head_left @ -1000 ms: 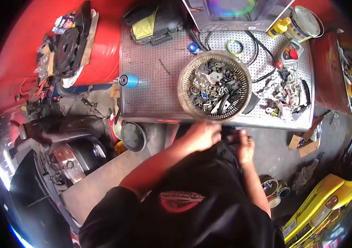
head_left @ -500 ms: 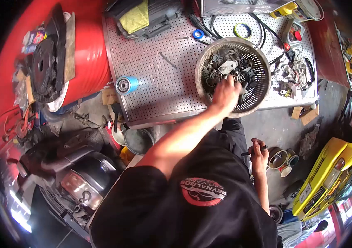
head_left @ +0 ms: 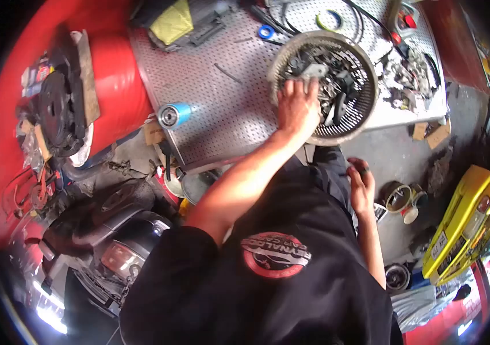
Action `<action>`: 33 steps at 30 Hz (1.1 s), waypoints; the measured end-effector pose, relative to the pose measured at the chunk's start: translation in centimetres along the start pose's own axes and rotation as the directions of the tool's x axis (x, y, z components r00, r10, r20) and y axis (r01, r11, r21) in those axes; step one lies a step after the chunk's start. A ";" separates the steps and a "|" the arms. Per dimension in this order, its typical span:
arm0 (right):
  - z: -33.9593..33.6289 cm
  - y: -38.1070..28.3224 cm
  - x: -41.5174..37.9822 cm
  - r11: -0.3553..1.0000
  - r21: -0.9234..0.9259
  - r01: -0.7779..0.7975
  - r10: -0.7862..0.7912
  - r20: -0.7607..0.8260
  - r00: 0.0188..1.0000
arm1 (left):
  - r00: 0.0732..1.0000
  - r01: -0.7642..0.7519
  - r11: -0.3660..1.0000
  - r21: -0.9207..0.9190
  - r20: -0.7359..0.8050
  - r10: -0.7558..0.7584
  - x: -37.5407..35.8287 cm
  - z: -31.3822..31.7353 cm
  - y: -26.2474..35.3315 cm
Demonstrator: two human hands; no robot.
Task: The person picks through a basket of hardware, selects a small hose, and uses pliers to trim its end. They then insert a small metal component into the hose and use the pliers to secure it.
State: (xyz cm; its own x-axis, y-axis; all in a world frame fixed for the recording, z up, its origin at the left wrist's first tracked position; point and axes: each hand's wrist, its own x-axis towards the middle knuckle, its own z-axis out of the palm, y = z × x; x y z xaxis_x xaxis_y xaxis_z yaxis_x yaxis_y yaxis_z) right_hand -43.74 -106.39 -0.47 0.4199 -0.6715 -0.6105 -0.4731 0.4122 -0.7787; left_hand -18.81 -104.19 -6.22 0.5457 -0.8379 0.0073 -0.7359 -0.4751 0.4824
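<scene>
I look down on a perforated metal table (head_left: 216, 103) in a cluttered workshop, with a red rounded surface (head_left: 115, 86) to its left and a grey floor (head_left: 365, 144) beyond its near edge. A yellow car part (head_left: 457, 227) lies at the far right.

Counting on the tabletop, I get one round basket (head_left: 341, 138) full of mixed small parts (head_left: 342, 80), one blue filter (head_left: 175, 115) on its side, one blue tape roll (head_left: 266, 31), one yellow-green ring (head_left: 339, 22), one yellow cloth (head_left: 171, 23) on one dark case (head_left: 210, 29), and one heap of loose pieces (head_left: 406, 86) right of the basket.

My left hand (head_left: 299, 109) reaches over the basket's near-left rim, fingers slightly apart on the small parts; I cannot tell whether they pinch any. My right hand (head_left: 361, 187) hangs beside the dark trousers (head_left: 328, 167), fingers loosely bent. Something small and dark shows there, but I cannot tell if it is gripped.
</scene>
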 end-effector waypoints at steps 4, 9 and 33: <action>2.3 -2.5 1.6 0.997 -0.050 0.058 -0.054 0.079 0.995 | 0.996 -0.086 0.879 -0.469 -0.023 0.086 -2.1 -3.9 2.2; 3.6 -2.8 2.6 0.973 0.146 0.180 -0.206 0.188 0.960 | 0.947 -0.222 0.730 -0.646 0.034 0.319 -4.5 -7.6 4.3; 2.4 -7.3 -0.4 0.918 0.333 0.213 -0.139 -0.231 0.963 | 0.767 0.444 0.431 -0.786 0.582 0.270 -7.1 -6.3 0.0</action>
State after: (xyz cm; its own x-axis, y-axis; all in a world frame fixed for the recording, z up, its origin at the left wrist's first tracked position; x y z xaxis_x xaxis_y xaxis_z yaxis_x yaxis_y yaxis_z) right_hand -38.60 -107.68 5.12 0.2909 -0.8465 -0.4458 -0.0869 0.4406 -0.8935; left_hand -20.16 -96.56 -0.78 -0.0126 -0.9274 -0.3739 0.2402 -0.3657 0.8992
